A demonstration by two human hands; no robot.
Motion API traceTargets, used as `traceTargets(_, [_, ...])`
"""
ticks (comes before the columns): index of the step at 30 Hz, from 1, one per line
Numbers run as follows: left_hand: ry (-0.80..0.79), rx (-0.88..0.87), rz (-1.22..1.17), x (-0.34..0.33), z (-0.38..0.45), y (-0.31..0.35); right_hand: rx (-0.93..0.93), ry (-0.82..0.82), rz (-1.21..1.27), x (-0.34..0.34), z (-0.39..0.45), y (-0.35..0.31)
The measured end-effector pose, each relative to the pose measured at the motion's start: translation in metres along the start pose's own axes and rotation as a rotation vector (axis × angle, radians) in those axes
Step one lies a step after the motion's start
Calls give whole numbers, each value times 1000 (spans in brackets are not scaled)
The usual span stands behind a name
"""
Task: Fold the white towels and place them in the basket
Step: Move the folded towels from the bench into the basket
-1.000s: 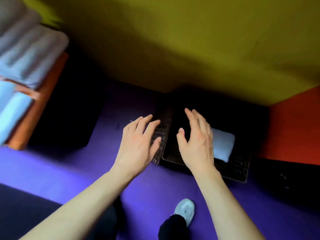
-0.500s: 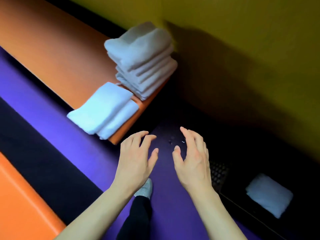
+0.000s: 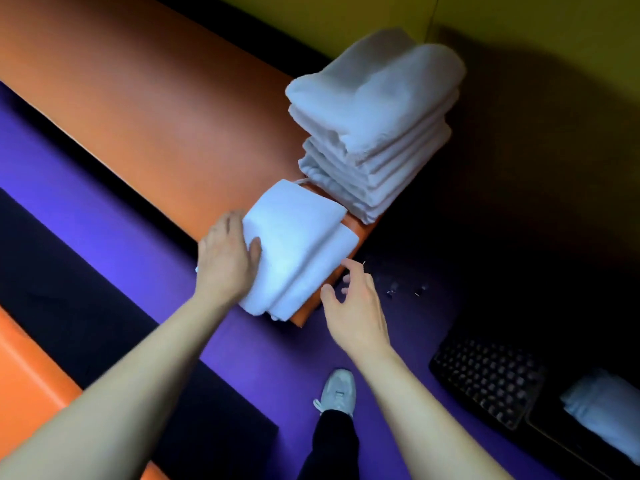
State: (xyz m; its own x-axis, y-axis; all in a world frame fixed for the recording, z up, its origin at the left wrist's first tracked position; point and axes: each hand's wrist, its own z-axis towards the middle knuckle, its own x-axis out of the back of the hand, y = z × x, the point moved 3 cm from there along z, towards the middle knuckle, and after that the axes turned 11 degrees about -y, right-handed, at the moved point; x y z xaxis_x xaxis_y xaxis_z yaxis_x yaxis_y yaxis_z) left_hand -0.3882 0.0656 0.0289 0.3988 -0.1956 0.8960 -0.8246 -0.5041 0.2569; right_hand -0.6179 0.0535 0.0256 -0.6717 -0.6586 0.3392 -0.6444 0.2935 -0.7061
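Folded towel (image 3: 298,251) lying at near end of orange bench (image 3: 156,126), overhanging bench edge, beside towel stack (image 3: 374,126). Left hand (image 3: 225,258) grasping towel's left edge, thumb on top. Right hand (image 3: 356,310) released, fingers loosely spread just off towel's right corner above purple floor (image 3: 277,358); basket (image 3: 485,379) well apart at lower right.

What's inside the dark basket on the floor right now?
One folded white towel lies inside the dark woven basket, at the frame's lower right. The frame edge crops the basket, so the rest of its inside, and anything beneath that towel, cannot be seen.
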Motion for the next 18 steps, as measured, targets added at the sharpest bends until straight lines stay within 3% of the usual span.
traceTargets(3, [-221,169,-63,-5,37,-31,-153,-11,128,-14,24,0])
traceTargets(5, [-325,158,-180,-11,42,-33,-198,-34,201,-25,36,1])
traceTargets(11, [-386,82,-502,-14,0,-10,-183,6,499,-42,34,6])
traceTargets(14, [-462,28,-526,-33,-32,4,-199,16,475,-34,30,22])
traceTargets(18, [-330,128,-472,-59,-49,15,-108,-114,577,-34,25,40])
